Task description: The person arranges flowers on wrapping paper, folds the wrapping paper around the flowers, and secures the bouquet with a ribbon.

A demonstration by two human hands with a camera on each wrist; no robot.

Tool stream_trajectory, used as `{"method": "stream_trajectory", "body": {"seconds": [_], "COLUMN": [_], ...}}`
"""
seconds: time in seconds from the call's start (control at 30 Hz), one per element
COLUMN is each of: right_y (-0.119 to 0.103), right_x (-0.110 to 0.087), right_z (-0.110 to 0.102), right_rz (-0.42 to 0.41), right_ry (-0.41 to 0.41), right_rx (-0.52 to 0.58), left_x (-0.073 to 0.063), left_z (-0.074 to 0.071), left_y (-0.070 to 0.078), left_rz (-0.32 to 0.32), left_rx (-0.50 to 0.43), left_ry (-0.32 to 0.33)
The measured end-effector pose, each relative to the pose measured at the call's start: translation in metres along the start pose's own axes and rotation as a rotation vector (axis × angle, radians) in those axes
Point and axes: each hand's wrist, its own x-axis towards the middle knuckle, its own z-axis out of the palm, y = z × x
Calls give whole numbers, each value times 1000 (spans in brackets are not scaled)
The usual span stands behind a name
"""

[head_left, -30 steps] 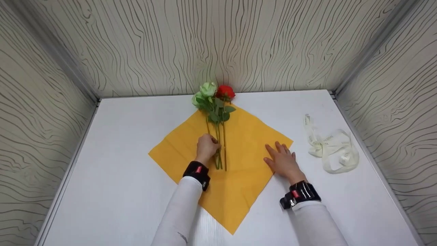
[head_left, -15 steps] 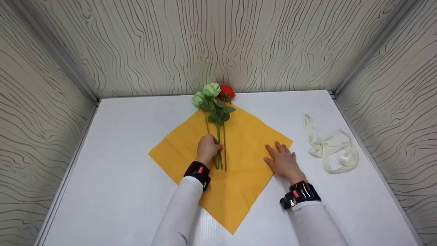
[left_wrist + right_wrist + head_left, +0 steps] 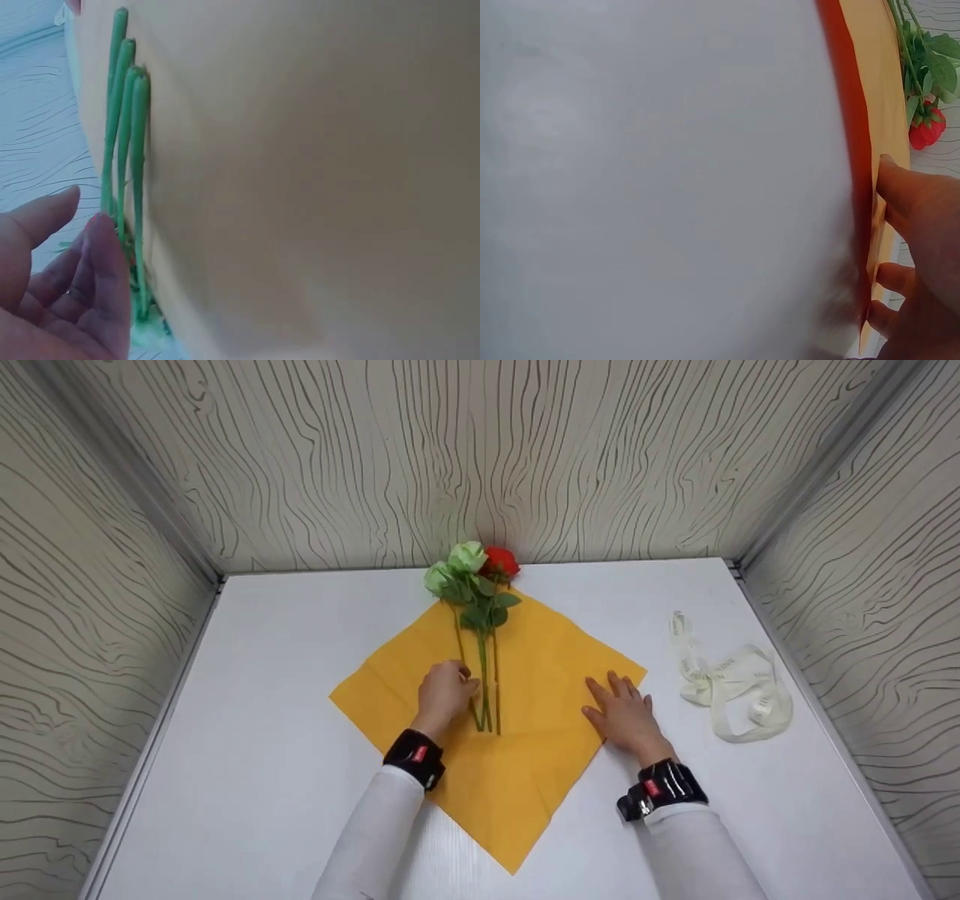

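Note:
Green-stemmed roses lie in a bunch on a square yellow wrapping sheet [image 3: 555,660], turned corner-up. Pale green-white roses [image 3: 468,556] and a red rose [image 3: 501,562] top the bunch at the sheet's far corner. Several stems [image 3: 139,150] run toward the near side, their cut ends side by side. My left hand [image 3: 445,694] is just left of the stems; in the left wrist view a gap shows between thumb and fingers, with no stem pinched. Whether a fingertip touches a stem I cannot tell. My right hand [image 3: 624,718] rests with spread fingers on the sheet's right corner.
A loose, printed cream ribbon [image 3: 739,690] lies in loops on the white table [image 3: 262,697], right of the sheet. Patterned panels [image 3: 480,457] rise behind the table and along both sides. In the right wrist view, the sheet's edge lifts slightly off the table.
My left hand has let go of the stems and moved slightly left. One pale rose shifted a little to the right earlier. The right hand stays in place.

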Motion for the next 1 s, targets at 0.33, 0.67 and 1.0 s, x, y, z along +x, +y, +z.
{"method": "stream_trajectory", "body": {"seconds": [0.33, 0.67, 1.0], "right_y": [-2, -1, -7], "right_x": [-1, -1, -6], "right_z": [0, -2, -2], "right_rz": [0, -31, -52], "right_ry": [-4, 28, 51], "right_rx": [-18, -61, -60], "left_x": [-34, -50, -59], "left_z": [-44, -67, -72], "left_y": [-54, -89, -99], "left_rz": [4, -55, -54], "left_rx": [358, 340, 352], "left_ry": [-29, -154, -145]}}
